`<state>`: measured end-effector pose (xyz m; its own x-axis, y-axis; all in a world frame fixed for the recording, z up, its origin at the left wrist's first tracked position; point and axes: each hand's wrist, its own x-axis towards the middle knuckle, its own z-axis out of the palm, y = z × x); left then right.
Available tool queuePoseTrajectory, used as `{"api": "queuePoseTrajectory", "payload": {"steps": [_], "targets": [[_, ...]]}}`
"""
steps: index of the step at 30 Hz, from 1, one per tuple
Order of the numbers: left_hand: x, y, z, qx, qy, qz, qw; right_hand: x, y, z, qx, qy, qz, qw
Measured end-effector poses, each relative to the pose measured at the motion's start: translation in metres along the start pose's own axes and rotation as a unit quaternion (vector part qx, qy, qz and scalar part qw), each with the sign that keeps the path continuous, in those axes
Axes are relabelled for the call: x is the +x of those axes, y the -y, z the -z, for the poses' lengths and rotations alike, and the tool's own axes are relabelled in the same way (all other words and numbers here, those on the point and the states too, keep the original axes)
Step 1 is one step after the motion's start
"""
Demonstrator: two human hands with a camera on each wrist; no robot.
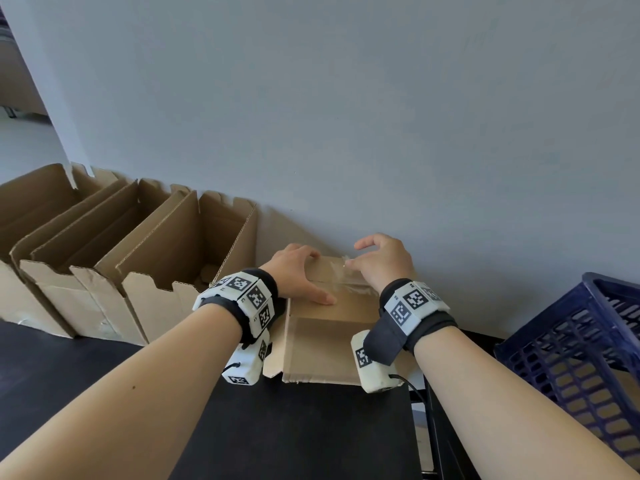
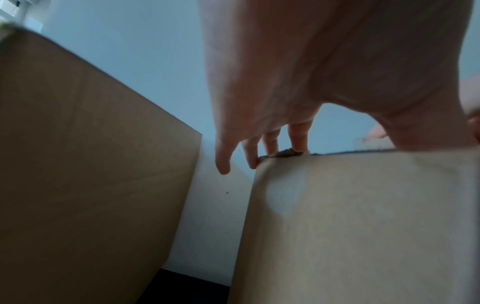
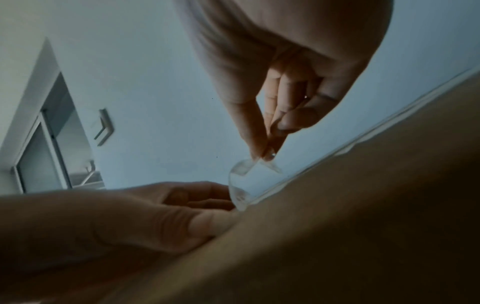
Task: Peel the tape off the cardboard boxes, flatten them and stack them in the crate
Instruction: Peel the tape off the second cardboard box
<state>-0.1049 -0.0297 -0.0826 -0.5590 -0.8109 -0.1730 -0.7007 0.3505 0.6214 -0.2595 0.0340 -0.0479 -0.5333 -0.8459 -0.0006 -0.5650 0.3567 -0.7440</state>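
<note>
A closed cardboard box (image 1: 325, 344) stands on the black table against the wall. My left hand (image 1: 299, 271) lies on its top, fingers curled over the far edge and thumb flat on the lid; the left wrist view shows those fingertips (image 2: 297, 142) hooked on the box (image 2: 363, 226) edge. My right hand (image 1: 381, 261) pinches the lifted end of a clear tape strip (image 1: 349, 277) that runs along the lid seam. In the right wrist view, thumb and forefinger pinch the curled tape (image 3: 242, 185) above the box (image 3: 363, 205).
Several open cardboard boxes (image 1: 138, 258) stand in a row at the left along the grey wall. A dark blue plastic crate (image 1: 581, 362) sits at the right, beyond the table's edge. Bare black tabletop (image 1: 294, 427) lies in front of the box.
</note>
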Motion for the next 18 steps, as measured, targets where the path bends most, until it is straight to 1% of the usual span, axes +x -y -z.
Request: {"api": "queuePoseTrajectory", "payload": {"steps": [3,6,12,15,18], "targets": [[0.003,-0.001,0.000,0.033,-0.002,-0.015,0.999,-0.004,0.003,-0.004,-0.032,0.018,0.031,0.999],[0.003,-0.003,-0.004,0.059,0.018,-0.016,0.998,-0.006,0.004,-0.011,-0.069,0.050,0.054,0.995],[0.009,0.001,-0.007,0.058,0.036,-0.012,0.998,-0.010,0.010,-0.021,-0.129,0.118,0.102,0.979],[0.010,0.003,-0.007,0.059,0.037,-0.009,0.998,-0.008,0.008,-0.022,-0.177,0.120,0.113,0.970],[0.010,0.004,-0.007,0.056,0.036,-0.007,0.998,-0.009,0.006,-0.022,-0.161,0.110,0.116,0.974]]}}
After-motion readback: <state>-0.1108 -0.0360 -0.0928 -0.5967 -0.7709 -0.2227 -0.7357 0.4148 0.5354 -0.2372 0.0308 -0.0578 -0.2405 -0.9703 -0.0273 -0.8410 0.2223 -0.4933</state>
